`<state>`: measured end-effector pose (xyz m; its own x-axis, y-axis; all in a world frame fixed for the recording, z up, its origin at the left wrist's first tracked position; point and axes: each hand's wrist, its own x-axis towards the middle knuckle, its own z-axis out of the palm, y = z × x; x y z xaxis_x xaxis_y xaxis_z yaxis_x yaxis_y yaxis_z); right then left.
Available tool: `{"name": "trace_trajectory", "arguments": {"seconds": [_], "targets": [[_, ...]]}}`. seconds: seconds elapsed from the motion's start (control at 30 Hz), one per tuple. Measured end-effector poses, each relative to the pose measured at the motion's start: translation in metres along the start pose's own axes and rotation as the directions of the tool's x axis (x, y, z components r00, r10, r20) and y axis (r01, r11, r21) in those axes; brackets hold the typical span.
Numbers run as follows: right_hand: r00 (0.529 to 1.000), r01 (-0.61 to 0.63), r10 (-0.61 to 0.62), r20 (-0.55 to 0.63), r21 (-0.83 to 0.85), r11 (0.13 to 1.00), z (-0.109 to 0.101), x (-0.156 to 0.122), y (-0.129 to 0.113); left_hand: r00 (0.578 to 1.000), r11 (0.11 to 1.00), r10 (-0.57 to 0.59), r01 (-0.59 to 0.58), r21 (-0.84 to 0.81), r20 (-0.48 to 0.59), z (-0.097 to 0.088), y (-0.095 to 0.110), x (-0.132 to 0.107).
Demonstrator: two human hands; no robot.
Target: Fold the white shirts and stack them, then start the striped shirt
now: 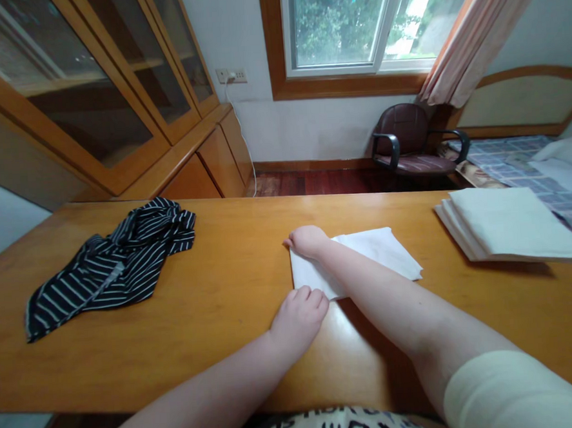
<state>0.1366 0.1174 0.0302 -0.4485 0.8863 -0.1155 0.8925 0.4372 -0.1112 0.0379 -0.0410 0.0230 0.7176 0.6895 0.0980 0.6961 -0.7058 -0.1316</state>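
A folded white cloth [380,255] lies on the wooden table [221,257] in front of me. My right hand [307,240] reaches across it and pinches its far left corner, fingers closed. My left hand [298,315] rests at the cloth's near left corner, fingers curled down on the edge.
A crumpled black garment with white stripes [114,263] lies at the table's left. A stack of folded white cloths [504,226] sits at the right. Beyond the table are a wooden cabinet [114,102], a dark armchair [412,142], a bed [529,160] and a window.
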Motion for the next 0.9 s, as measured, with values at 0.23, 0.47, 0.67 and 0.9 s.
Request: {"name": "trace_trajectory", "arguments": {"seconds": [0.23,0.47,0.67,0.9], "targets": [[0.947,-0.174,0.153,-0.282,-0.051,0.983,-0.012,-0.007,-0.002,0.999,0.998,-0.037,0.038,0.052,-0.033,0.002,0.008,-0.007],[0.944,0.188,-0.183,-0.276,-0.01,0.982,0.006,-0.073,-0.006,0.995,0.995,-0.096,0.097,-0.035,0.011,0.001,0.005,-0.004],[0.955,-0.215,0.222,-0.198,0.055,0.975,0.025,-0.09,0.04,0.993,0.99,-0.091,0.099,-0.104,0.075,-0.007,0.009,-0.002],[0.943,-0.271,0.285,-0.171,0.101,0.957,0.029,-0.087,0.048,0.933,0.917,-0.323,0.349,-0.194,0.157,-0.032,-0.019,0.046]]}}
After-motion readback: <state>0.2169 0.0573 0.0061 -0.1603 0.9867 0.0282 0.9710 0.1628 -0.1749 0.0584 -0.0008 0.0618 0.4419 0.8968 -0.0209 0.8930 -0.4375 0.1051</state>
